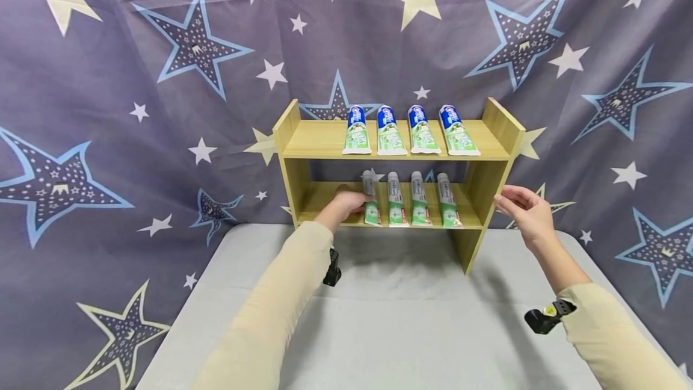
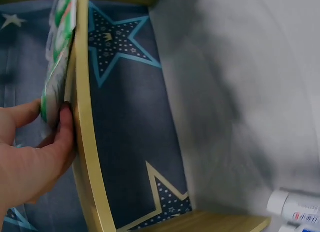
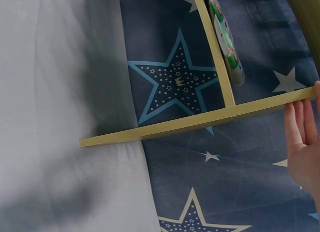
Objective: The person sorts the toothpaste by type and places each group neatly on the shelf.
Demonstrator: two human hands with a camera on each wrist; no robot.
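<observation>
On the lower board of a small wooden shelf (image 1: 287, 179), my left hand (image 1: 349, 199) pinches the leftmost green-and-silver toothpaste tube (image 1: 371, 206). Thumb and fingers sit on either side of the tube (image 2: 56, 86) in the left wrist view. More toothpaste tubes (image 1: 397, 200) lean beside it in a row, caps up. At the shelf's right side panel (image 1: 482, 197), my right hand (image 1: 530, 216) has its fingertips against the wood. In the right wrist view its fingers (image 3: 295, 124) lie nearly straight along the panel's outer face, with the thumb at the edge.
Several blue-and-green toothpaste tubes (image 1: 388, 131) lie side by side on the top board. The shelf stands on a pale grey tabletop (image 1: 400, 330), before a star-patterned curtain (image 1: 162, 107). A white-capped tube (image 2: 297, 207) shows at the left wrist view's lower right.
</observation>
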